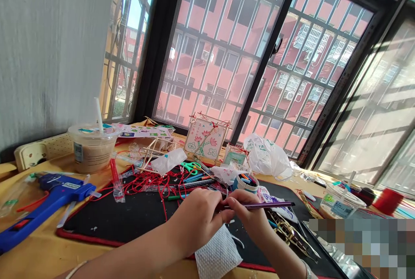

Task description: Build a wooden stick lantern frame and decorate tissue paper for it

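Both hands meet over the black mat [129, 214]. A slim purple pen [270, 205] runs sideways through them, its dark end sticking out to the right. My right hand [248, 216] pinches it between thumb and fingers. Closed around its other end, my left hand [202, 212] hides that part from sight. Below them lies a white textured paper towel [218, 253]. Just behind my right hand stands a round pen holder [244, 184] with several pens in it.
To the left are a blue glue gun [55, 201] and a lidded drink cup [94, 149] with a straw. Tangled red cord [152, 184], green scissors [190, 167] and a framed flower drawing [205, 138] lie or stand behind. Gold-coloured metal pieces [288, 231] and another cup [340, 203] are right.
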`<state>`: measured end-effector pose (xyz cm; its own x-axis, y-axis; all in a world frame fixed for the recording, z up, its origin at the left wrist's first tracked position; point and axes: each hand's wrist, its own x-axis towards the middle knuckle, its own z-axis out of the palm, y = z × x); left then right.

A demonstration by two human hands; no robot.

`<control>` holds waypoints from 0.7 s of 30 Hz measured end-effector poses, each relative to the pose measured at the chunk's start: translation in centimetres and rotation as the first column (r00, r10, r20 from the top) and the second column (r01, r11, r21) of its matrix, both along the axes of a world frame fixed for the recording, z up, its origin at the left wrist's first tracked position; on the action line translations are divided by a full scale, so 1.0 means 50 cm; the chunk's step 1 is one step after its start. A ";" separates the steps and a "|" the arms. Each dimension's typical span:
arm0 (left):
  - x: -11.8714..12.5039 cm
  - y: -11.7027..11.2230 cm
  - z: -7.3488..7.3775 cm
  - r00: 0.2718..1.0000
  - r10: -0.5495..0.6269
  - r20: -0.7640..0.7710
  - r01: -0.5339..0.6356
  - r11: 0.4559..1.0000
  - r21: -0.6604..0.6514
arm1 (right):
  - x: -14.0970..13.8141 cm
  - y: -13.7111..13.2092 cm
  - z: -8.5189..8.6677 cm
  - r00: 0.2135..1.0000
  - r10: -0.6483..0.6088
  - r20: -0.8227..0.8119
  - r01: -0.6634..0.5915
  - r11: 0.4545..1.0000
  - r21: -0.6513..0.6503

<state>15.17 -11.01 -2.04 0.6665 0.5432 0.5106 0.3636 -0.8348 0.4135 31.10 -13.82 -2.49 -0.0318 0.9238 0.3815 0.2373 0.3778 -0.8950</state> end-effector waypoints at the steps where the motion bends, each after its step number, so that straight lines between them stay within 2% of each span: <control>1: 0.002 0.000 -0.002 1.000 0.023 -0.017 -0.023 1.000 0.009 | -0.002 0.004 -0.006 1.000 -0.015 -0.005 0.015 1.000 0.000; 5: -0.002 0.018 -0.001 0.985 0.077 -0.153 -0.066 0.995 0.077 | 0.001 0.016 -0.019 0.999 -0.036 -0.015 0.036 0.999 -0.034; 7: -0.013 0.045 0.003 0.957 0.149 -0.248 -0.130 0.987 0.090 | 0.007 0.021 -0.017 0.995 -0.084 -0.056 0.081 0.995 -0.054; 11: -0.042 0.114 -0.002 0.894 0.317 -0.317 -0.298 0.948 0.108 | 0.018 0.031 -0.012 0.959 -0.211 -0.189 0.188 0.973 -0.130; 14: -0.053 0.148 -0.016 0.870 0.352 -0.346 -0.332 0.936 0.118 | 0.021 0.038 -0.018 0.942 -0.254 -0.218 0.218 0.960 -0.178; 21: -0.059 0.163 -0.033 0.811 0.411 -0.417 -0.382 0.911 0.155 | 0.022 0.045 -0.037 0.948 -0.253 -0.195 0.214 0.956 -0.201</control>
